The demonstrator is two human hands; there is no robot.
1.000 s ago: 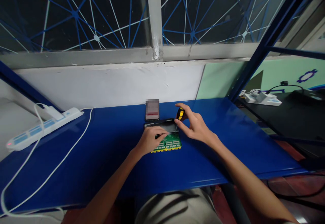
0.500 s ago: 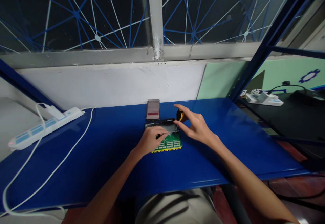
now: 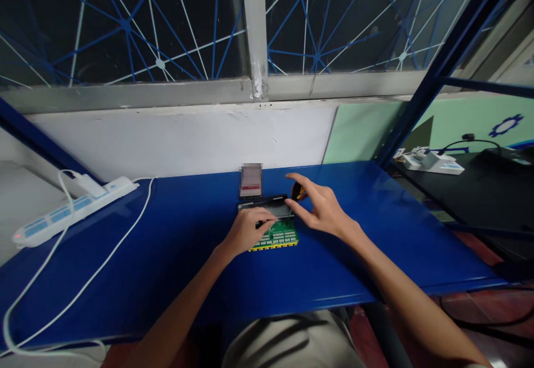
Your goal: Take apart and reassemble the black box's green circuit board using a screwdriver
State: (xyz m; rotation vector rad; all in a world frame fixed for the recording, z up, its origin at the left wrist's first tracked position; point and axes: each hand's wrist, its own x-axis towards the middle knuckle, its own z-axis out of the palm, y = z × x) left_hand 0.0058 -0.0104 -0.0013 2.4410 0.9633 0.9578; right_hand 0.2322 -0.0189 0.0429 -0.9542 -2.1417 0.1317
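We are sitting at the blue table (image 3: 167,256), both forearms reaching forward over its near edge; our left hand (image 3: 246,233) is lying on the left part of the green circuit board (image 3: 278,235), fingers curled and pressing down on it, the fingertips pinching a small dark piece that is too small to make out; the board is lying flat near the middle of the table, its yellow-edged near side showing just right of that hand; our right hand (image 3: 319,209) is hovering just right of and above the board's far end, thumb and forefinger pinching the black-and-yellow screwdriver (image 3: 297,191), the other fingers spread loosely; the tool is standing nearly upright, its thin shaft pointing down toward the board's far right corner; a dark flat tray (image 3: 267,204) is touching the board's far side, partly behind our fingers; just beyond it a phone (image 3: 251,180) is lying by the white wall; far to the left a white power strip (image 3: 70,209) is resting, its cable (image 3: 83,287) trailing across the table.
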